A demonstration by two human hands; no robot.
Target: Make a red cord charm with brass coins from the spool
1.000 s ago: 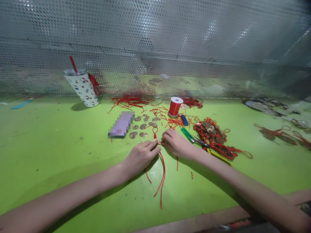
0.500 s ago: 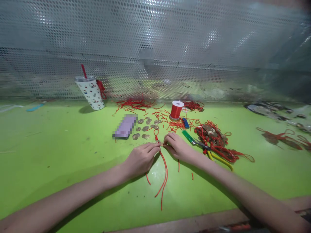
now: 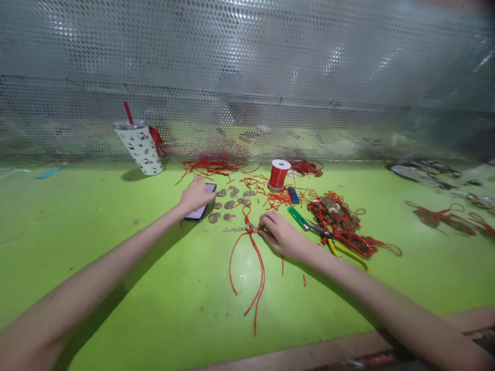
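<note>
My left hand (image 3: 196, 197) reaches over a phone (image 3: 199, 212) that lies on the green table, with its thumb side near the screen. Its fingers are bent and partly hidden, with nothing seen between them. My right hand (image 3: 280, 234) is closed in a pinch at a cord end beside a round coin (image 3: 249, 226). That coin sits in a knotted red cord (image 3: 246, 215) with a loop at the top. Loose red cord tails (image 3: 261, 265) hang from the knot toward me. Several coins (image 3: 229, 205) lie just beyond, between phone and cord.
A red cord spool (image 3: 279, 176) stands behind cord scraps. Yellow-handled scissors (image 3: 350, 253), a green lighter (image 3: 297, 217), a blue lighter (image 3: 294, 195) and a heap of knotted coin cords (image 3: 335, 211) lie right. A patterned tumbler (image 3: 143, 149) with straw stands back left.
My left hand has let go of the knotted cord and moved left and away from me, onto the phone. My right hand stays at the cord. The view has shifted slightly.
</note>
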